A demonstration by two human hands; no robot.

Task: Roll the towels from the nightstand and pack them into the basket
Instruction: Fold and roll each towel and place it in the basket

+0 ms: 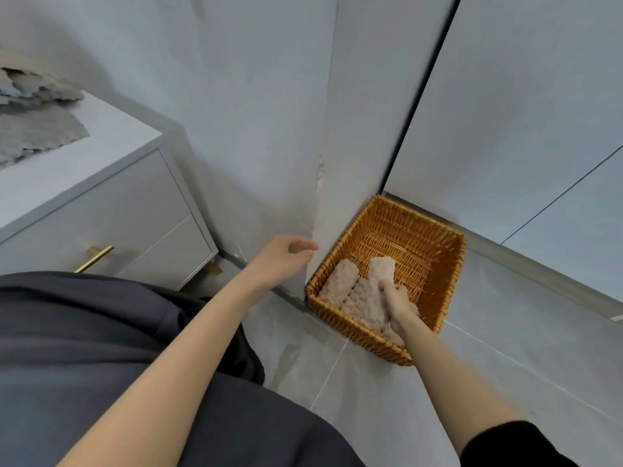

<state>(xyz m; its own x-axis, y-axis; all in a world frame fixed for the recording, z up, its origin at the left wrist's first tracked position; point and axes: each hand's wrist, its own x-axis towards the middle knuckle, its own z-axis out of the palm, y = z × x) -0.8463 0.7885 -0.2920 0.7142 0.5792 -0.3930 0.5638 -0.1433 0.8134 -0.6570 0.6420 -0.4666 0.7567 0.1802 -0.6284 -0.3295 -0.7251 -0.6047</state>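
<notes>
An orange wicker basket [435, 251] stands on the floor in the corner by the wall. Inside it lie rolled pinkish towels: one roll [340, 281] at the left, a second [357, 296] beside it. My right hand [399, 306] reaches into the basket and grips a third rolled towel [379, 278], which tilts upward. My left hand [286, 259] hovers left of the basket near the wall corner, fingers loosely curled, holding nothing. Grey towels [37, 126] lie spread on the white nightstand [111, 197] at the left.
The nightstand has drawers with a gold handle [96, 257]. Grey tiled floor [505, 358] stretches right of and in front of the basket. A wall corner edge [320, 203] rises just left of the basket. My dark clothing fills the lower left.
</notes>
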